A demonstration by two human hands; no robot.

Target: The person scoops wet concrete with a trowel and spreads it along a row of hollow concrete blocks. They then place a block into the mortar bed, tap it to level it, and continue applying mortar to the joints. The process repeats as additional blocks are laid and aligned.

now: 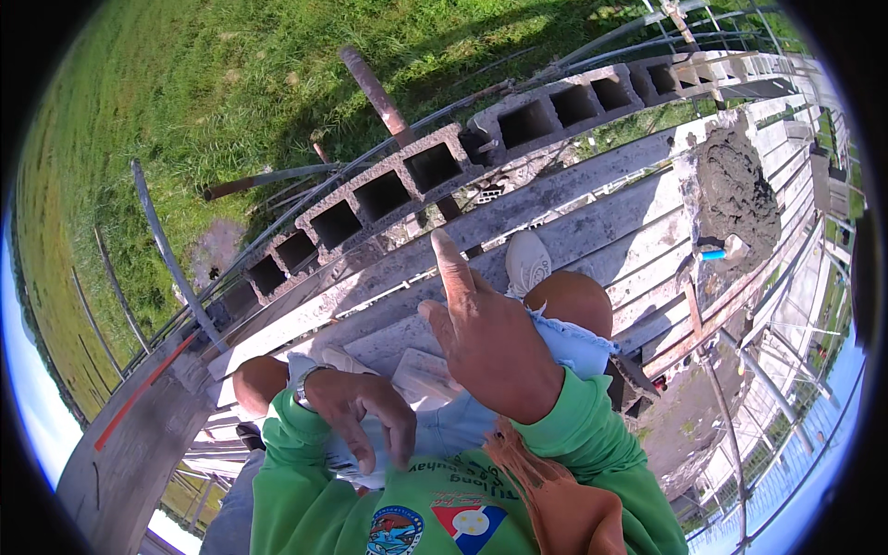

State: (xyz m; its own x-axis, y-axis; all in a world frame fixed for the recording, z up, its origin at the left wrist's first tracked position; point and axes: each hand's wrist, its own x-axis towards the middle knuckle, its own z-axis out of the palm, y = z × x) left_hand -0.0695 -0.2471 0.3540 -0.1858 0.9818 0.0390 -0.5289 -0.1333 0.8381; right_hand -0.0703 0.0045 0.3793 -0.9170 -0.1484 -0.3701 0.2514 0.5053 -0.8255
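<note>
My right hand (495, 338) is held up in front of me, its index finger stretched toward the row of hollow concrete blocks (365, 166) and its thumb apart. It holds nothing that I can see. Lower down, my left hand (363, 412) hangs loosely over my lap with its fingers apart and nothing visible in them; a watch (305, 377) is on that wrist. Beneath the hands are my knees in torn light-blue jeans (569, 342). One white shoe (528, 263) rests on the grey planks (610, 227). An orange cloth (564, 486) hangs against my green shirt.
Wet mortar (740, 190) lies on a board at the right, with a blue-handled tool (712, 255) at its edge. A rusty pipe (375, 97) rises behind the blocks. At left stands a concrete beam (139, 435) with an orange strip (143, 393). Scaffold poles (726, 439) surround the planks.
</note>
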